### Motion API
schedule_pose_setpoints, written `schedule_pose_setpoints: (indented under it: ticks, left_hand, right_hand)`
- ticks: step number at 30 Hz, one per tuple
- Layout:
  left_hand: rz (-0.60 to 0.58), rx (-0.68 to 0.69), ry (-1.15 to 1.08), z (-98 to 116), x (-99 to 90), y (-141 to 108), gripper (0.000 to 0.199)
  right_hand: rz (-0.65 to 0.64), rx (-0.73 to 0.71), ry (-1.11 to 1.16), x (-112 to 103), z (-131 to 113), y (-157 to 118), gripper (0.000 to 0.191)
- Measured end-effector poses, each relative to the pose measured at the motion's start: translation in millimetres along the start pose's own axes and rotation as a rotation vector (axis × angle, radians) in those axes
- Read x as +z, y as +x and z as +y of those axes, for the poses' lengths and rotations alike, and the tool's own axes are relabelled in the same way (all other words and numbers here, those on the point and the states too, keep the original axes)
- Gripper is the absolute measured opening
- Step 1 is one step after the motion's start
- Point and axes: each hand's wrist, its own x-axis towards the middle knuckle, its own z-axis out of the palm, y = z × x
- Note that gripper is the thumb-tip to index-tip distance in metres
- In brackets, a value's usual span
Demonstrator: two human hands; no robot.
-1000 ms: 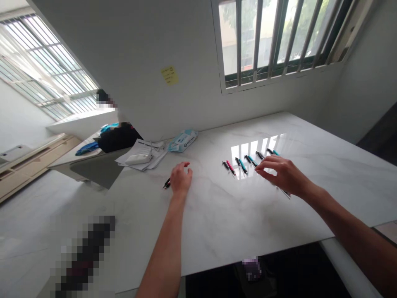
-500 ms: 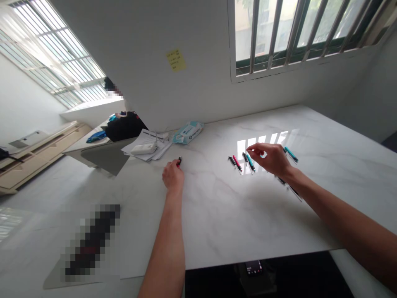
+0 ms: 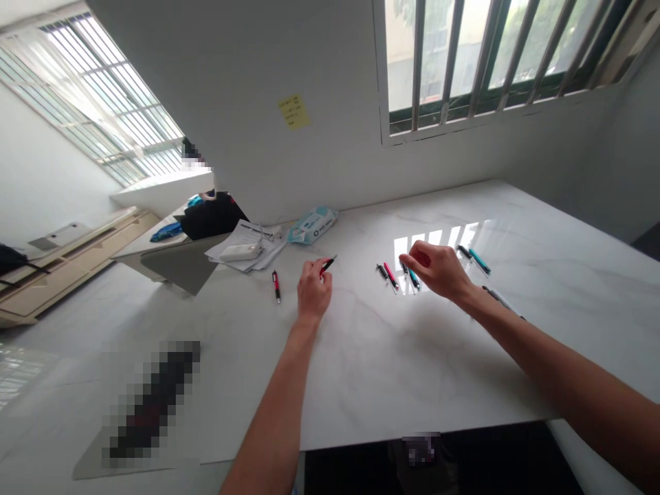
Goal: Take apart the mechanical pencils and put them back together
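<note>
My left hand is closed around a red-and-black pen, its tip pointing up and to the right. Left of that hand, a second red-and-black pen lies on the white table. My right hand has its fingers curled together just over a teal pen piece; whether anything is between the fingertips is hidden. Beside it lie a red pen piece and a black pen piece. Beyond the right wrist are another teal piece and a black piece. A grey pen part shows partly behind the forearm.
A wet-wipes pack rests near the wall. Papers with a white box on them lie at the back left. A blurred dark object sits at the front left. The table's near edge crosses below my arms.
My left hand has moved right, and a red-and-black pen now shows on the table to its left. My right hand has shifted slightly left, its fingers still curled.
</note>
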Motion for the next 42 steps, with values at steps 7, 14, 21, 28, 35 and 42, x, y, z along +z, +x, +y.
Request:
schedule_pose_setpoints:
  ticks: [7, 14, 21, 28, 35, 42]
  left_hand:
    - [-0.192, 0.345, -0.189, 71, 11.0, -33, 0.032]
    - [-0.263, 0.399, -0.266, 73, 9.7, -36, 0.03]
    - [-0.338, 0.338, -0.358, 74, 11.9, -35, 0.032]
    - [-0.458, 0.135, -0.593, 68, 22.2, -33, 0.045]
    - [-0.647, -0.16, -1.042, 67, 34.8, -33, 0.043]
    - [-0.777, -0.176, -1.129, 73, 27.8, -35, 0.043]
  right_hand:
    - [-0.219, 0.153, 0.237, 14, -5, -4, 0.071]
    - [-0.322, 0.167, 0.327, 23, -13, -9, 0.063]
    - [-0.341, 0.127, 0.342, 26, -10, -9, 0.05]
    - [-0.289, 0.036, 0.323, 30, -5, -11, 0.027]
    - [-0.35, 0.088, 0.615, 25, -1, -5, 0.021]
    - [-0.312, 0.142, 0.694, 22, -4, -1, 0.025]
